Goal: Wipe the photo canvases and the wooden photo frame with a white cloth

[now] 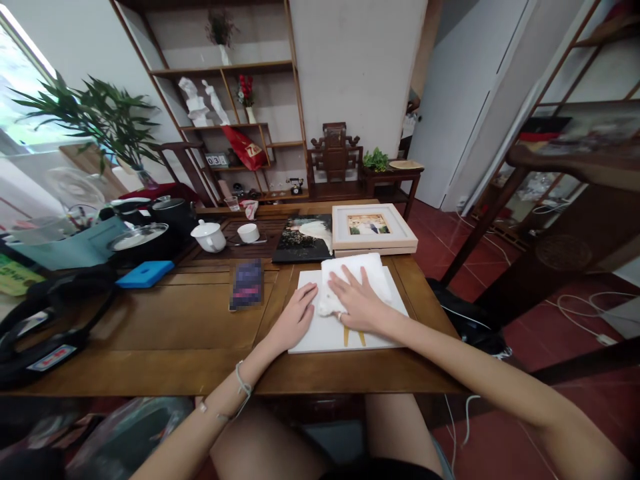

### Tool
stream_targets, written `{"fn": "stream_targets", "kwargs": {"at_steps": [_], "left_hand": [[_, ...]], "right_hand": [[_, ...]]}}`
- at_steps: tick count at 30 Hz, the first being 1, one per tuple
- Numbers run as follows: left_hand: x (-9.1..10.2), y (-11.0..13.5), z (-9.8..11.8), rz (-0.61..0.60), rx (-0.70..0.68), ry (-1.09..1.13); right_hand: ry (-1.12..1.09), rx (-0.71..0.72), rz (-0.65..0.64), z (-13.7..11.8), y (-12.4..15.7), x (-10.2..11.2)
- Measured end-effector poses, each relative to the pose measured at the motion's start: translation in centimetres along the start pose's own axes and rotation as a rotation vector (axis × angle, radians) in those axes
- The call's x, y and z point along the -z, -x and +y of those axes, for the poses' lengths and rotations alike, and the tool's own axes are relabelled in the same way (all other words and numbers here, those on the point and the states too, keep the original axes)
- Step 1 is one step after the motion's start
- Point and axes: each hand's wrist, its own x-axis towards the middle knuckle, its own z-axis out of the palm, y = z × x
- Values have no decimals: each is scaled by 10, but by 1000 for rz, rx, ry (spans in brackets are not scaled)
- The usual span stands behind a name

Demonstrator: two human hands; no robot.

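Note:
A white board (325, 335) with yellow-gold strips showing near its front lies flat on the wooden table. On top of it rests a folded white cloth (367, 262). My right hand (359, 300) is spread flat on the cloth, fingers apart and pressing down, with a ring on one finger. My left hand (297, 317) lies along the board's left edge, its fingers stretched out and gripping nothing. The cloth and my right hand cover much of the board's middle, so whatever is printed there is hidden.
Behind the board are a framed photo (405, 230) and a dark picture panel (285, 248). A blurred purple item (247, 285), blue box (146, 274), white lidded cup (209, 238) and black headphones (47, 327) sit leftward. A wooden chair (565, 220) stands right.

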Motion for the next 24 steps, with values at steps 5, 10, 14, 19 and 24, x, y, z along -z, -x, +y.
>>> {"fn": "stream_targets", "kwargs": {"at_steps": [5,10,14,19,24], "left_hand": [[-1,0,0,17,-1,7],[-1,0,-1,2,-2,15],[0,0,2,-3,6,0],[2,-1,5,-19,21,-7],[2,-1,1,-8,10,72]], "right_hand": [[39,190,-10,-43,55,-4],[-2,190,-33,-54,72,1],[11,35,-37,-29,32,3],[45,-108,-1,-10,-15,6],[103,-70,-15,-40,-2,6]]}}
